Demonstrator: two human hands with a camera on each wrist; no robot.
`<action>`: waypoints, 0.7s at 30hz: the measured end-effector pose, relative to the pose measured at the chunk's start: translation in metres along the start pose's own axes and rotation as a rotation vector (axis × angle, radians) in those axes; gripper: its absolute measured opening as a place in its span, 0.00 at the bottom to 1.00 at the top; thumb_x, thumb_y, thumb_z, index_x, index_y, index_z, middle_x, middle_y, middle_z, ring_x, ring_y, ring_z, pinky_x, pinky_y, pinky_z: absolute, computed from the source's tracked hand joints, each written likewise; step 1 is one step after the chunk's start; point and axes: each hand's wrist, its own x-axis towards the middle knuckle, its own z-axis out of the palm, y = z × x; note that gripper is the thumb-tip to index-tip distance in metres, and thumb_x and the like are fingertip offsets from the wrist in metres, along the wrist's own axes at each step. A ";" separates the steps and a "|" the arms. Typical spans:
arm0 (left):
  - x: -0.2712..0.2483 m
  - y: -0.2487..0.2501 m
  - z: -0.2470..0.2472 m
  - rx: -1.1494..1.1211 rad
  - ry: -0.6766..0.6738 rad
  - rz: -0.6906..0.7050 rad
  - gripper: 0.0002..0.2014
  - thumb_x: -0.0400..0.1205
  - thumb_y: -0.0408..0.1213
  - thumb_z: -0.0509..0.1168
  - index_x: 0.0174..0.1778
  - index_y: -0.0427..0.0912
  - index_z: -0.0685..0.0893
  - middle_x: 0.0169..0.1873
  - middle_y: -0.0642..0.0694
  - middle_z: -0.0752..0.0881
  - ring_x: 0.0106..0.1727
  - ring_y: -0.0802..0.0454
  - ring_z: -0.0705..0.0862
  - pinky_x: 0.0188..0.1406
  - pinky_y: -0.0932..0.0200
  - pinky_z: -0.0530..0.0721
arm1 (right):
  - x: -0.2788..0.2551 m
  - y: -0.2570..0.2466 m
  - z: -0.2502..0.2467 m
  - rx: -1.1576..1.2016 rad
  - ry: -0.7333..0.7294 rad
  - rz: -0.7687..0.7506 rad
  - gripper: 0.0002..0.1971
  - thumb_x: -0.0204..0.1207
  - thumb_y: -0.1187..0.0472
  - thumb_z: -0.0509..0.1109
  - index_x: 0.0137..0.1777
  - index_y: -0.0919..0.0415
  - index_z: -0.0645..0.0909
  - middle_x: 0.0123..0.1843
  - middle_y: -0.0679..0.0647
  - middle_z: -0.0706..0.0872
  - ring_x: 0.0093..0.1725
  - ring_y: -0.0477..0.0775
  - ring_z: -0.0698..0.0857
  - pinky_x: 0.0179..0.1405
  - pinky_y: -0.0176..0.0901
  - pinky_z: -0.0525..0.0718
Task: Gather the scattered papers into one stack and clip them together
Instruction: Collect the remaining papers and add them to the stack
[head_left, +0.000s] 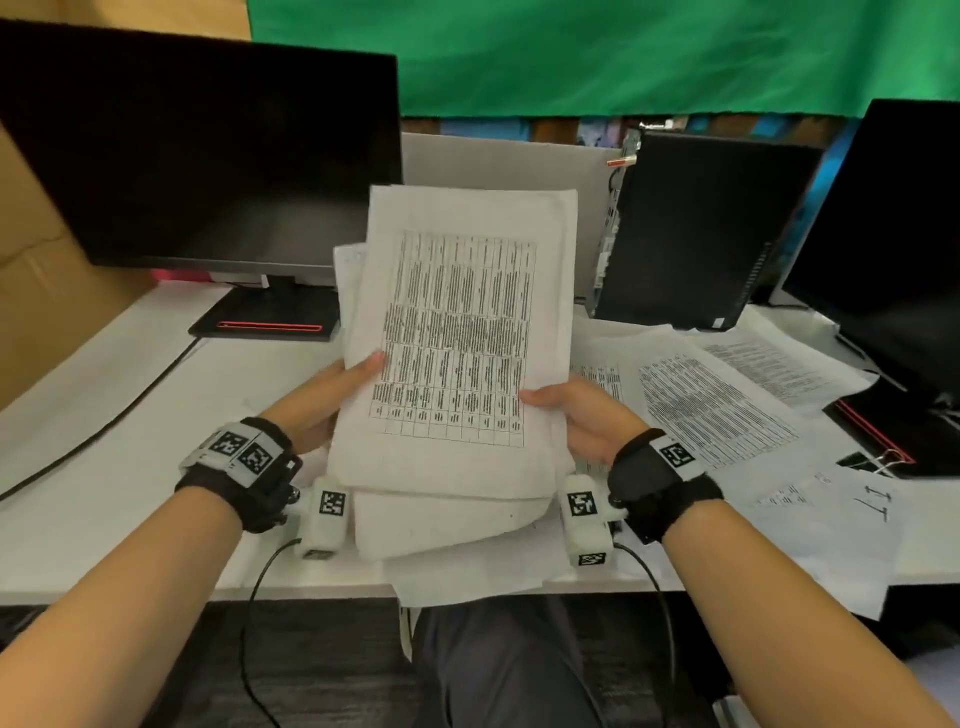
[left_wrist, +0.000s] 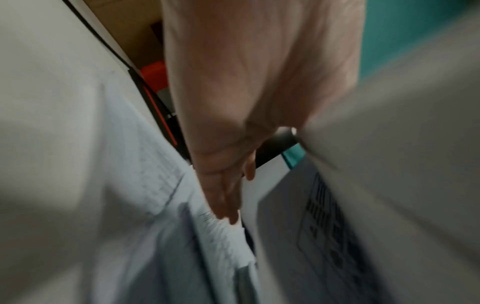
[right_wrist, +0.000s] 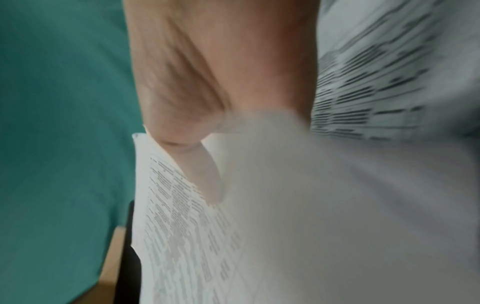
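A loose stack of printed papers (head_left: 457, 332) stands tilted above the white desk (head_left: 130, 415), its top sheet showing a table of text. My left hand (head_left: 332, 400) grips its left edge, thumb on the front. My right hand (head_left: 576, 415) grips its right edge the same way. The sheets are uneven at the bottom (head_left: 447, 519). In the left wrist view my fingers (left_wrist: 226, 197) lie behind the papers (left_wrist: 182, 236). The right wrist view shows my hand (right_wrist: 197, 127) on the papers (right_wrist: 285, 205). More sheets (head_left: 727, 410) lie spread on the desk at right, with a binder clip (head_left: 878, 460) beside them.
A dark monitor (head_left: 197, 156) on its stand is at the back left. A black computer case (head_left: 696, 228) stands at the back right, with another monitor (head_left: 893, 244) further right. A green cloth (head_left: 623, 52) hangs behind. A cable (head_left: 104, 431) runs over the desk's left side.
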 end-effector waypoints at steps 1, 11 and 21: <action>-0.007 0.008 -0.002 -0.049 0.026 0.070 0.32 0.72 0.56 0.71 0.70 0.45 0.77 0.62 0.42 0.86 0.59 0.47 0.87 0.61 0.45 0.84 | -0.001 -0.008 0.011 -0.035 -0.011 -0.048 0.22 0.80 0.74 0.65 0.74 0.68 0.75 0.68 0.65 0.85 0.67 0.64 0.84 0.70 0.62 0.80; -0.060 0.094 -0.001 0.198 0.622 0.888 0.19 0.83 0.43 0.65 0.68 0.40 0.77 0.55 0.60 0.83 0.55 0.75 0.82 0.57 0.73 0.79 | -0.016 -0.078 0.096 -0.468 0.131 -0.640 0.11 0.85 0.56 0.65 0.65 0.50 0.77 0.60 0.45 0.86 0.60 0.44 0.85 0.67 0.44 0.82; -0.053 0.087 0.010 0.185 0.526 0.837 0.17 0.80 0.44 0.69 0.63 0.45 0.80 0.53 0.56 0.86 0.55 0.67 0.85 0.50 0.71 0.82 | -0.006 -0.070 0.113 -0.182 0.122 -0.574 0.16 0.75 0.61 0.77 0.62 0.54 0.82 0.57 0.50 0.90 0.57 0.45 0.88 0.63 0.42 0.84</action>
